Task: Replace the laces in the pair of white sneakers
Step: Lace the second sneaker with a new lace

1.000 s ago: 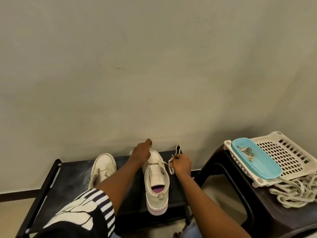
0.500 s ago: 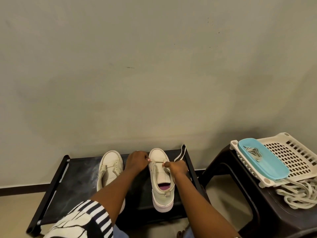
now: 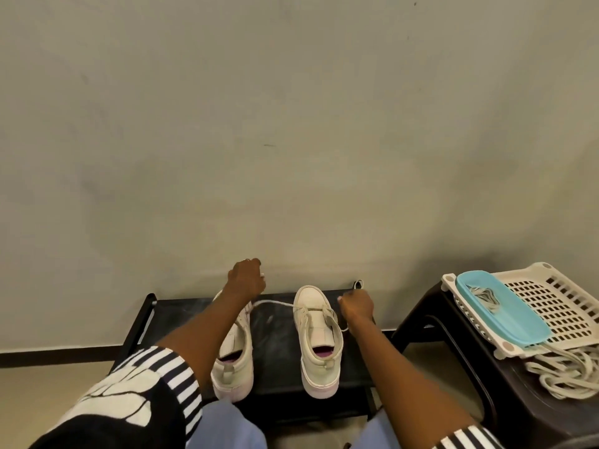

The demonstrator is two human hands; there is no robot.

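1. The lace (image 3: 274, 302) is pulled out sideways in a pale line. It goes through the front eyelets of the right sneaker (image 3: 319, 340) and off toward each hand.
2. That sneaker sits toe-to-the-wall on the black bench (image 3: 275, 348), heel toward the camera, with a pinkish insole showing. Only the front rows look laced, and the tongue further back is bare.
3. The left hand (image 3: 246, 281) is raised up by the wall with its fingers curled in. The lace leads right up to it, but all you get is the back of the hand, so the actual pinch is hidden.
4. The right hand (image 3: 356, 307) is just beside the sneaker's toe and balled up with fingers tucked. A bit of lace loops out below the wrist, but I can't see how it's gripped either.
5. The left sneaker (image 3: 233, 354) is on the same bench, near its mate but not touching. The left forearm crosses over it, so its toe and eyelets are mostly covered, and I can't tell if it's laced.
6. There's a small dark loop (image 3: 358, 283) at the bench's far right corner, too tiny to make out.
7. Off to the right, a dark stool (image 3: 421, 322) holds a white perforated basket (image 3: 557, 306). A turquoise tray (image 3: 518, 322) lies across it with some crumpled laces (image 3: 484, 294) inside.
8. A pile of pale laces (image 3: 570, 374) sits on the stool beside the basket, cut off by the frame edge.
9. A striped sleeve (image 3: 129, 393) and blue jeans (image 3: 223, 426) fill the bottom.
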